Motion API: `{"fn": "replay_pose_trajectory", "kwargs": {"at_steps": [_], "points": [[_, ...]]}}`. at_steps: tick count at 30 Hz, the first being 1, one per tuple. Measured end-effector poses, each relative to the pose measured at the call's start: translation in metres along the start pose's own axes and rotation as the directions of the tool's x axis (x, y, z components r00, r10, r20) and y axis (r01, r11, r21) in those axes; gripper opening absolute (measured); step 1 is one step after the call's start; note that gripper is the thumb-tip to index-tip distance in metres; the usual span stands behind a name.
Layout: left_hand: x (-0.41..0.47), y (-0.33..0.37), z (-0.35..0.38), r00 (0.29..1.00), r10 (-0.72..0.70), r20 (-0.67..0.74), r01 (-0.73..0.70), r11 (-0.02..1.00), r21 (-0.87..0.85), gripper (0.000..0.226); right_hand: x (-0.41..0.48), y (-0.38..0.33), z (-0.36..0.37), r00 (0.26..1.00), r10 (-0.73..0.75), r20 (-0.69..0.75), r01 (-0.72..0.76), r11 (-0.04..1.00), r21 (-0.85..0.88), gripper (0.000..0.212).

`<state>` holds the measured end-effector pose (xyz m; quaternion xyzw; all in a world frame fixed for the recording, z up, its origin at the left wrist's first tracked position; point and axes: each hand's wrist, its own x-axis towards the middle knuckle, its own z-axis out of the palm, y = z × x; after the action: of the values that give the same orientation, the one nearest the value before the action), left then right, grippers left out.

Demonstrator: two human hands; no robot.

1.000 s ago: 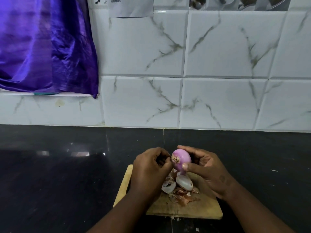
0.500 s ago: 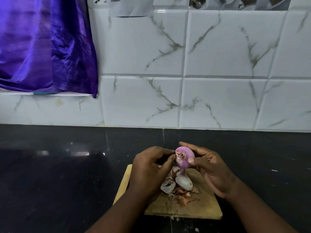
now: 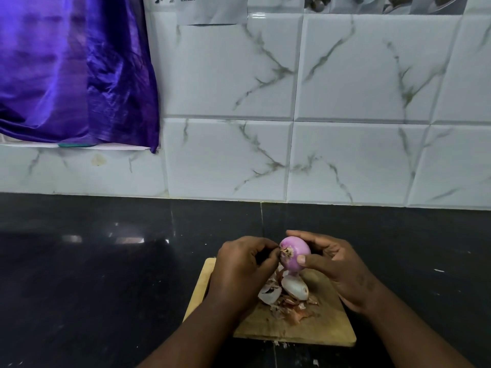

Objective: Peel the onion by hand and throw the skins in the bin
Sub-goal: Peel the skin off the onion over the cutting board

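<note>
Head view: right hand (image 3: 342,266) holds the onion (image 3: 298,251) in a curled grip, left hand (image 3: 239,266) pinching its root.

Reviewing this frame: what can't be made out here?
- Left hand: head view, fingertips curled behind its own knuckles at the onion root; a pinch on skin cannot be told.
- Bin: outside the view.
- Board: near-left corner hidden by the left forearm.
- Papers on the wall: cut by the top edge, print too small.
</note>
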<state>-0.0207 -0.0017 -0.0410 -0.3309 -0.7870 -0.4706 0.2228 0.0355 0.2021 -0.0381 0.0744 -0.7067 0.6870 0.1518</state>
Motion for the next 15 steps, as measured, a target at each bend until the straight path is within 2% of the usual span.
{"fn": "replay_pose_trajectory", "kwargs": {"at_steps": [5,7,11,15], "points": [[0.0001,0.0004,0.003,1.0,-0.01,-0.028,0.01,1.0,0.009,0.013,0.0,0.0021,0.0022,1.0,-0.001,0.003,0.001,1.0,0.021,0.043],[-0.0002,0.0008,0.0045,0.997,-0.068,-0.037,0.065,0.996,-0.064,0.013,0.0003,0.0015,0.0033,1.0,0.007,0.018,-0.008,0.998,0.056,0.043],[-0.0007,0.0009,0.004,0.979,-0.202,0.027,0.198,0.915,-0.352,0.015,0.002,0.0003,0.0036,1.0,0.014,-0.001,-0.014,0.994,0.11,0.046],[-0.002,0.002,0.0032,0.988,-0.151,0.032,0.153,0.933,-0.325,0.01,0.0019,-0.0008,0.002,1.0,0.016,0.002,-0.016,0.994,0.106,0.044]]}}
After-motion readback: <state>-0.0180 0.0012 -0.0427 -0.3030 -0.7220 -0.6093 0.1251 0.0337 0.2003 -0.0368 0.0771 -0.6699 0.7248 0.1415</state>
